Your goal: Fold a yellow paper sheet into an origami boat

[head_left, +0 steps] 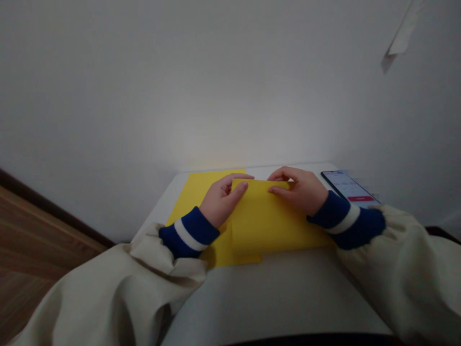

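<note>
Both hands hold a yellow sheet of paper [275, 223] by its far edge, lifted and bent over the table. My left hand [224, 196] pinches it near the left corner, thumb on the near face and fingers behind. My right hand [302, 189] grips the same edge further right between thumb and fingers. The sheet's lower part curves down toward the tabletop, and its right end is partly hidden by my right wrist. Beneath and to the left lies another yellow sheet [196, 192], flat on the table and partly covered by my left hand and sleeve.
The sheets are on a small white table [281, 298] pushed against a pale wall [230, 86]. A phone [347, 186] with its screen lit lies at the table's right side, beyond my right cuff. Brown wooden furniture [39, 254] stands at the left.
</note>
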Demonstrator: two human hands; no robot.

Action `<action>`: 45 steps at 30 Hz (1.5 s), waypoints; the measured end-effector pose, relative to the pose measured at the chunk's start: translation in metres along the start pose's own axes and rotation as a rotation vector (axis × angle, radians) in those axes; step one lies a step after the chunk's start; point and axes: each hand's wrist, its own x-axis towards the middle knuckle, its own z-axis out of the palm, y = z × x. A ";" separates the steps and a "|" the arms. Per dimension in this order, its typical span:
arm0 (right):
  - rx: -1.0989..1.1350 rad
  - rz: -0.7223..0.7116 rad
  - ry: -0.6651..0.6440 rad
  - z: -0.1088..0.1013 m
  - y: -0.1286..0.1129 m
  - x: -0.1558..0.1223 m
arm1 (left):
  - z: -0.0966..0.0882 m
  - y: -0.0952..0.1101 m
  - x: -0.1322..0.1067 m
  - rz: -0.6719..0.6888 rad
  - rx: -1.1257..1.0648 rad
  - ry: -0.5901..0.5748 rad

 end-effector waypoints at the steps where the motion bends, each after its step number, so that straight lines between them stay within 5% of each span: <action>1: 0.012 -0.002 0.003 0.000 0.001 0.000 | 0.000 0.001 -0.001 0.001 -0.014 -0.016; 17: -0.169 -0.311 0.033 -0.002 0.004 0.000 | 0.004 0.004 0.001 -0.086 -0.067 0.008; 23: -0.107 -0.256 0.049 -0.001 0.003 0.000 | 0.006 0.004 0.000 -0.112 -0.225 -0.043; 30: -0.018 -0.265 0.074 -0.001 0.000 0.001 | 0.004 0.004 0.001 0.023 -0.121 -0.069; 38: 0.011 -0.203 0.069 -0.003 -0.004 0.000 | 0.002 0.008 -0.002 -0.009 0.176 -0.058; 45: 0.007 -0.244 0.075 -0.003 -0.004 0.000 | 0.003 0.010 -0.001 0.096 0.139 -0.083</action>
